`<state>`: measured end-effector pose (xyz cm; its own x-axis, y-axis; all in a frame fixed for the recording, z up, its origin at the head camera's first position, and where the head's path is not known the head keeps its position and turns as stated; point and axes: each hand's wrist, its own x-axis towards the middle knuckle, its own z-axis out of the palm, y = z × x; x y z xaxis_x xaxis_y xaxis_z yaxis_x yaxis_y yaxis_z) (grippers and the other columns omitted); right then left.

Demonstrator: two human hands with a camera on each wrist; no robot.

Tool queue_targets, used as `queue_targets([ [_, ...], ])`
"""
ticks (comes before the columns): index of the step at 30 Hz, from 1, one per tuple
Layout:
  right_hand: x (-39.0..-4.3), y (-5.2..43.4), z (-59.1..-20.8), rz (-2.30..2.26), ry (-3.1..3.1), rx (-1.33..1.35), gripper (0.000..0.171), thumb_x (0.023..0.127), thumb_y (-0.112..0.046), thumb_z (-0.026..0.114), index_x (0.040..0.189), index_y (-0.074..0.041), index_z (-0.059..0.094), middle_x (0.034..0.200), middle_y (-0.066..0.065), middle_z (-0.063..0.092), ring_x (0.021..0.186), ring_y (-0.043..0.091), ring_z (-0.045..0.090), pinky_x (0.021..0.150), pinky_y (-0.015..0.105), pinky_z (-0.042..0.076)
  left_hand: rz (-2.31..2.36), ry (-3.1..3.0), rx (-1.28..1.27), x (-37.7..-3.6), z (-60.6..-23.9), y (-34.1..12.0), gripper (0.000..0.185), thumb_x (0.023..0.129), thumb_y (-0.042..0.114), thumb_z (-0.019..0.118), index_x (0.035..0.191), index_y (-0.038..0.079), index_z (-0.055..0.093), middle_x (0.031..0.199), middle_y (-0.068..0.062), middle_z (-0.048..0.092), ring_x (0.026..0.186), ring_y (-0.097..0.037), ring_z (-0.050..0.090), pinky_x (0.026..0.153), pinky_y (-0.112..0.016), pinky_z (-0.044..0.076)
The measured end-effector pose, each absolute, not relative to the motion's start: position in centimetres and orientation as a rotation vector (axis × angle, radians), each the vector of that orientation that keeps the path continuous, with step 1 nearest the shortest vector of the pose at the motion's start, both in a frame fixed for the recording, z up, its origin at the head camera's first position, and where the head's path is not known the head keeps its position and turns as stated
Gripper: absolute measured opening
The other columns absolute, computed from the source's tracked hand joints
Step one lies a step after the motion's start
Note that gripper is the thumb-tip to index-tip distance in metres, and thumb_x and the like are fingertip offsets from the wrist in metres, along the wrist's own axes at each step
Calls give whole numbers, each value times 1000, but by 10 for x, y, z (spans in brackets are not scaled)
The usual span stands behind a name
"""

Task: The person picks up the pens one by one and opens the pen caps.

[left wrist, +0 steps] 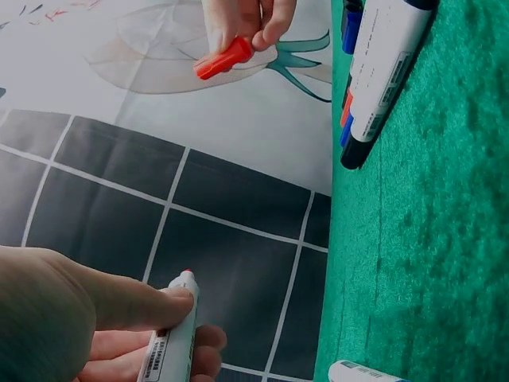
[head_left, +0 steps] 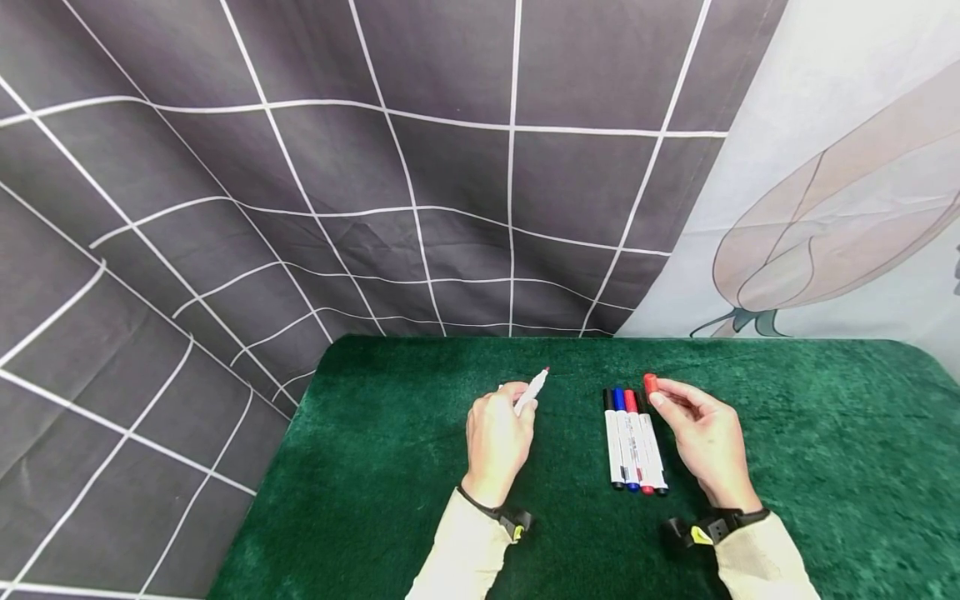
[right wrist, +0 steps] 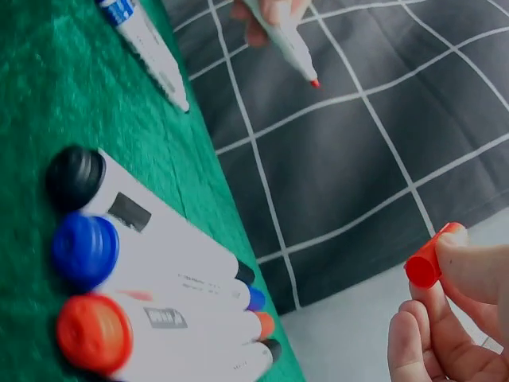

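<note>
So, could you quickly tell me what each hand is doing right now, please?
Left hand: grips the uncapped red marker.
Right hand: pinches the red cap.

Smooth, glossy plastic on the markers [head_left: 634, 439] and red cap [head_left: 650, 383]; plush, matt green velvet over the surface [head_left: 825, 433].

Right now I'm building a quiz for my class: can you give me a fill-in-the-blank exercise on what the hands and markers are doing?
1. The left hand holds an uncapped marker with a ____ tip.
2. The right hand pinches a red ____.
3. The markers in the row on the green cloth number ____.
4. The marker between the black-capped and red-capped ones has a ____ cap.

Missing words: red; cap; four; blue
</note>
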<state>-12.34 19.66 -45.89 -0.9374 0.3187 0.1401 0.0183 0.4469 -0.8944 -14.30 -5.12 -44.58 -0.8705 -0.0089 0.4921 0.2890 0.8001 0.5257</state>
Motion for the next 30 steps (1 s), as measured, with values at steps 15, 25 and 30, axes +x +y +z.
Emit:
queue_targets([
  [15, -126, 216, -459, 1287, -2456, -384, 33, 96, -32, 70, 120, -9, 74, 114, 15, 71, 79, 1, 53, 65, 18, 40, -871, -2461, -136, -148, -450, -60, 7, 80, 8, 77, 87, 8, 79, 76, -6, 71, 69, -26, 68, 62, -38, 53],
  [25, -128, 231, -462, 1307, -2506, -637, 41, 94, -40, 69, 123, -11, 73, 100, 6, 74, 77, 4, 53, 65, 26, 39, -816, -2548, 17, -149, -450, -63, 13, 80, 15, 77, 92, 12, 80, 82, -4, 73, 71, -29, 70, 60, -41, 52],
  [30, -129, 240, -467, 1350, -2468, -767, 43, 91, -40, 72, 121, -9, 73, 84, -11, 72, 75, -2, 53, 67, 28, 38, -822, -2592, 58, -150, -450, -66, 15, 82, 18, 78, 95, 11, 80, 86, -5, 73, 75, -30, 70, 64, -42, 52],
])
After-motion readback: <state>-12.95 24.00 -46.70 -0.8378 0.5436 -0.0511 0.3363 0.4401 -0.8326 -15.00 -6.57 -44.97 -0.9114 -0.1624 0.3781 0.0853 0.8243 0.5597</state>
